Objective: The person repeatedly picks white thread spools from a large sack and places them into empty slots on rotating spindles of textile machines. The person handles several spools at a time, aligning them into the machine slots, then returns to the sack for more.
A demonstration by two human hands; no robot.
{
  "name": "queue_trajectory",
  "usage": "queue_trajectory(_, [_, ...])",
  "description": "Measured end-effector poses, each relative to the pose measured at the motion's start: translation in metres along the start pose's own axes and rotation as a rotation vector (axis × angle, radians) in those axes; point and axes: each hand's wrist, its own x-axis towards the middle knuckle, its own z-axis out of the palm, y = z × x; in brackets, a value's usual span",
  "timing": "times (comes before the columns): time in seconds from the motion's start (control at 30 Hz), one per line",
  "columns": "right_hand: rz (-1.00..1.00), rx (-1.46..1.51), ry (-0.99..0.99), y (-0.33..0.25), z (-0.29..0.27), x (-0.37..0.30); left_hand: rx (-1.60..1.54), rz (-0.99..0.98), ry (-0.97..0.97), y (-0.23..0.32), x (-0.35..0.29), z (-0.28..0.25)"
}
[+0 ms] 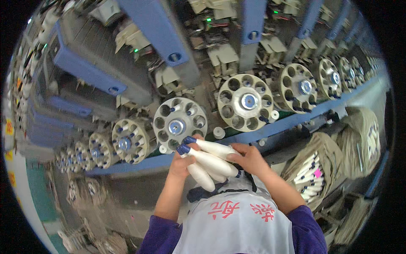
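Several white yarn bobbins (213, 163) with dark blue tips are bunched in front of my body. My left hand (181, 165) is closed around them near the blue tips, and their thick wound ends fan out to the lower right. With bent fingers my right hand (249, 158) grips the wound end of the uppermost bobbin. Just beyond my left hand is a round bobbin magazine (176, 103) with a ring of round pockets, some with blue tips in them. Another cream round magazine (234, 111) stands farther to the right.
A long row of similar magazines runs left and right along a blue machine rail (146, 165). Behind rise blue and grey winding units (158, 29). At my right are cloth sacks (334, 156) holding more bobbins. A white cone-shaped piece (219, 133) sits by the rail.
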Motion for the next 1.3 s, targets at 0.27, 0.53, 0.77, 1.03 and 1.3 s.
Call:
queue_trajectory(0.27, [-0.392,0.044,-0.248,-0.021,0.096,0.092,0.281,0.334,0.571,0.025,-0.077,-0.032])
queue_trajectory(0.53, [-0.476,0.147,-0.247,-0.092,0.222,0.228,0.875,0.483,0.673,0.121,-0.026,-0.144])
queue_trajectory(0.77, [0.208,0.882,-0.58,-0.111,0.239,0.234,0.071,0.313,0.483,0.142,-0.053,-0.208])
queue_trajectory(1.03, [-0.39,0.105,-0.416,-0.105,0.31,0.219,-0.095,0.242,0.446,0.151,-0.052,-0.216])
queue_trajectory(1.3, [-0.307,0.049,-0.388,-0.107,0.323,0.241,0.432,0.318,0.911,0.131,-0.043,-0.198])
